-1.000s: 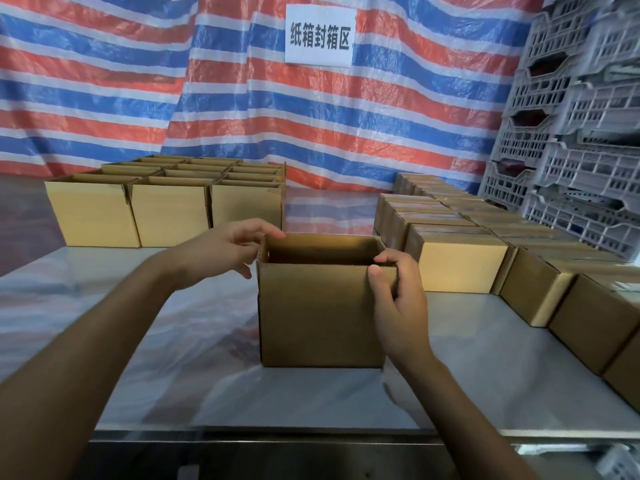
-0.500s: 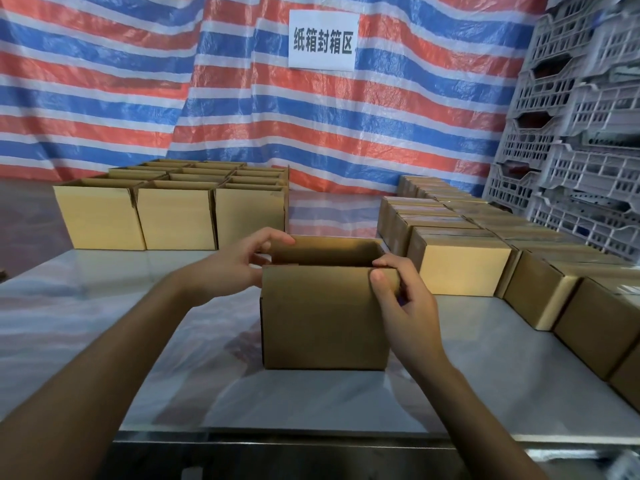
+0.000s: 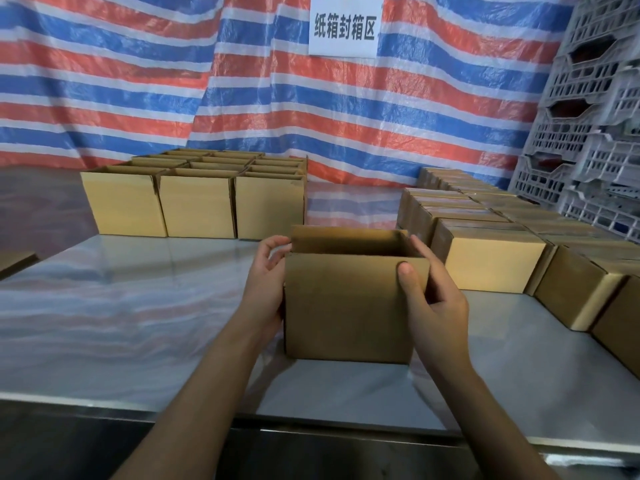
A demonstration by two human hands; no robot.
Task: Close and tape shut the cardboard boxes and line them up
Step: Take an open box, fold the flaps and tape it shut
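Observation:
An open brown cardboard box [image 3: 343, 306] stands in the middle of the shiny metal table [image 3: 138, 323], its top flaps up. My left hand [image 3: 266, 282] holds its left side, fingers curled at the upper left corner. My right hand [image 3: 433, 296] grips the right side, thumb pressed on the front face, fingers round the right edge. A block of open boxes [image 3: 197, 199] waits at the back left. Rows of closed boxes [image 3: 491, 247] run along the right side.
A striped red, white and blue tarp [image 3: 242, 98] with a white sign [image 3: 344, 27] hangs behind. Grey plastic crates [image 3: 588, 116] are stacked at the right. The table's front edge [image 3: 311, 424] is near me. A cardboard corner [image 3: 17, 263] shows at far left.
My left hand slid from the box's top left rim down onto its left side. The box sits slightly nearer to me, and the view has moved closer.

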